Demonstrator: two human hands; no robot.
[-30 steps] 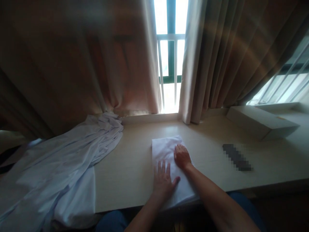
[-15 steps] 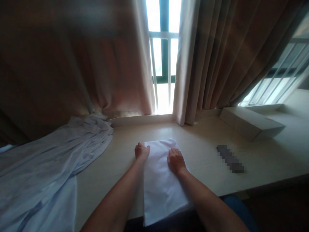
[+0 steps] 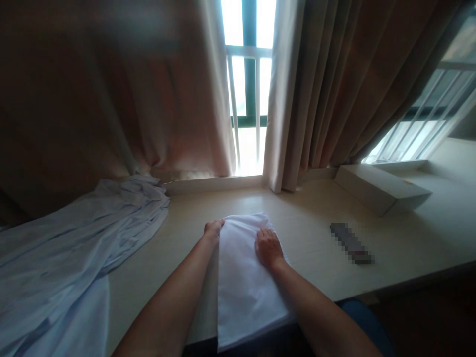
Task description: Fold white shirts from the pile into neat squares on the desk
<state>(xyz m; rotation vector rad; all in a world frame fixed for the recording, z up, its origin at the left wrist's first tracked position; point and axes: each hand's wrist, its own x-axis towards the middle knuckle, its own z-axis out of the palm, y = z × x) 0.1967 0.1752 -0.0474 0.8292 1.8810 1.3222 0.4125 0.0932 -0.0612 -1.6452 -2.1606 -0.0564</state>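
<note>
A folded white cloth [image 3: 245,287] lies on the pale desk [image 3: 308,233], its near end reaching over the front edge. At the cloth's far left corner, my left hand [image 3: 214,227] is closed on the edge, thumb on top and the other fingers mostly hidden. My right hand [image 3: 268,246] rests on the cloth's right part, palm down with the fingers laid flat on the fabric.
A large heap of crumpled white fabric [image 3: 85,238] covers the desk's left side. To the right are a blurred-out dark object [image 3: 351,243] and a white box [image 3: 383,188]. Curtains [image 3: 320,89] and a barred window stand behind the desk.
My left hand has shifted slightly and now pinches the cloth's far left corner, where it was beside the edge. The whole view has moved a little. My right hand stays on the cloth.
</note>
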